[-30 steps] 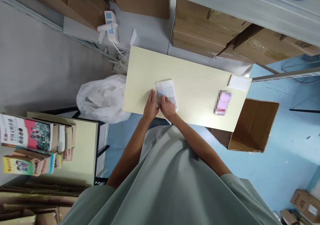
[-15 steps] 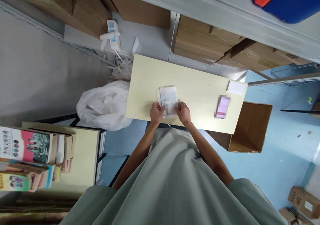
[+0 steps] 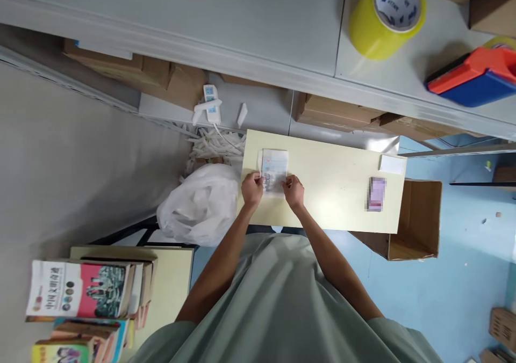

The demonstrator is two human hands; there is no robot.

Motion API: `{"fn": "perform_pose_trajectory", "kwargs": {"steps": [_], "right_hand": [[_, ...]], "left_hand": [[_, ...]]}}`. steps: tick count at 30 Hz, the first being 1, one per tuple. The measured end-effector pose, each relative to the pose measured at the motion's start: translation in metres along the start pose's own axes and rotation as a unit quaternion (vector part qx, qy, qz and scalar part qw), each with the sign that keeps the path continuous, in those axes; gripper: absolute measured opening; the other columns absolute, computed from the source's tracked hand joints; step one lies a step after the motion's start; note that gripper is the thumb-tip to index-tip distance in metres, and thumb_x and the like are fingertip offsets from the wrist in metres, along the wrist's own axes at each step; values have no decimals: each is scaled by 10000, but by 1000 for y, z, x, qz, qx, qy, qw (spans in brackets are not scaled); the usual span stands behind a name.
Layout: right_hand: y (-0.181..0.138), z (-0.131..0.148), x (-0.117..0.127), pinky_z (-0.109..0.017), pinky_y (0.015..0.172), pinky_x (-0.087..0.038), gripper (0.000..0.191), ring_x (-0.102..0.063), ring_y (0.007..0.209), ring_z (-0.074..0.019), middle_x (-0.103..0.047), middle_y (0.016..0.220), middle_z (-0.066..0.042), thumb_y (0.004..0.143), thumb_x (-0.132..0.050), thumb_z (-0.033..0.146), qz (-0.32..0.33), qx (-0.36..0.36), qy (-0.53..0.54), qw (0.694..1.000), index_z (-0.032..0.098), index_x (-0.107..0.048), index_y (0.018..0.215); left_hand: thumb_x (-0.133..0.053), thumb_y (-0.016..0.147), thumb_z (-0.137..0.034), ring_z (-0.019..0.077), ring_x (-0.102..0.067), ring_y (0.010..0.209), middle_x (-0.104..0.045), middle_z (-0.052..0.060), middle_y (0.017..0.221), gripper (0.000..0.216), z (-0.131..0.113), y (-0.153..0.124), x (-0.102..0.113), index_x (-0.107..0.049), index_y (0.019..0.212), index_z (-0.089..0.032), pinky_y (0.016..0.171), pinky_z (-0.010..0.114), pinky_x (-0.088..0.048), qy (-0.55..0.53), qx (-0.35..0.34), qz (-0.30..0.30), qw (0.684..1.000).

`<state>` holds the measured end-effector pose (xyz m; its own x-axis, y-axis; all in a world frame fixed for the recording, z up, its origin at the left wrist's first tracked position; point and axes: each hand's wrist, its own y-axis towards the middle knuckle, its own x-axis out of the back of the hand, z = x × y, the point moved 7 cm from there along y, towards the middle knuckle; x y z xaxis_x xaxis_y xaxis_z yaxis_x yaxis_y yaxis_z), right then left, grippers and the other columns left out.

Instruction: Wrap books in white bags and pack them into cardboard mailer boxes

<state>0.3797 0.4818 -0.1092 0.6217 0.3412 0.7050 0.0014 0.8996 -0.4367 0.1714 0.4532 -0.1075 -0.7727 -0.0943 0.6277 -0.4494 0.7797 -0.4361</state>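
A small book [image 3: 276,165] with a pale blue and white printed cover lies over the cream table near its front edge. A whitish flap or sheet [image 3: 260,160] shows along its left side; I cannot tell whether it belongs to the book. My left hand [image 3: 252,188] pinches the book's lower left edge, fingers curled. On the opposite edge, my right hand [image 3: 294,191] grips the lower right side between thumb and fingers. The fingertips are partly hidden.
The cream table [image 3: 322,191] carries a pixelated purple item [image 3: 376,194] and a white card-like item [image 3: 392,164]. A plastic bag [image 3: 197,204] hangs left; an open carton [image 3: 417,220] stands right. Above are a shelf edge [image 3: 181,51] and yellow tape [image 3: 368,33]. Stacked books [image 3: 88,290] lie lower left.
The view has tilted up, bringing more of the shelf and the yellow tape into sight. Both hands still hold the book, which now looks straighter and a little farther from the table's front edge.
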Motion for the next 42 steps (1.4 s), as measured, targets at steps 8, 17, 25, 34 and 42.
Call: {"fn": "perform_pose_trajectory", "kwargs": {"steps": [8,17,25,34,42], "right_hand": [[33,48,-17,-322,840,-512,108,-712,933,-225,-781,1027,-43,977,-687,256,-7,-39,-11,999,244,-677,1084],[-30,63,3,-361,841,-597,273,-760,995,-252,-737,1274,-142,1007,-549,207,-41,36,-34,998,212,-728,1214],[-144,83,8,-340,822,-644,338,-766,868,-208,-802,1096,-99,924,-518,155,-32,168,67,983,200,-751,1164],[-305,82,-32,-389,810,-661,317,-779,817,-240,-831,1008,-95,957,-569,380,53,259,138,955,221,-766,1147],[-431,66,-82,-409,787,-662,343,-780,804,-265,-836,956,-108,923,-613,462,154,298,121,934,226,-783,1104]], "left_hand": [[-685,968,-202,237,-790,1058,-832,113,1141,171,0,52,31,-767,1116,-181,1009,325,-571,2,4,22,1000],[-662,937,-170,214,-790,917,-845,76,1097,237,36,-16,79,-770,1145,-210,951,326,-592,-39,12,27,999],[-638,921,-282,210,-787,846,-840,61,1034,241,103,-129,142,-759,1121,-222,871,345,-636,-178,-9,-56,982],[-689,860,-410,235,-804,928,-848,97,1061,366,186,-321,206,-755,1158,-210,913,376,-658,-305,-12,-178,935],[-741,804,-462,232,-797,830,-849,67,921,374,303,-503,260,-790,1079,-213,845,353,-653,-278,107,-327,897]]}}
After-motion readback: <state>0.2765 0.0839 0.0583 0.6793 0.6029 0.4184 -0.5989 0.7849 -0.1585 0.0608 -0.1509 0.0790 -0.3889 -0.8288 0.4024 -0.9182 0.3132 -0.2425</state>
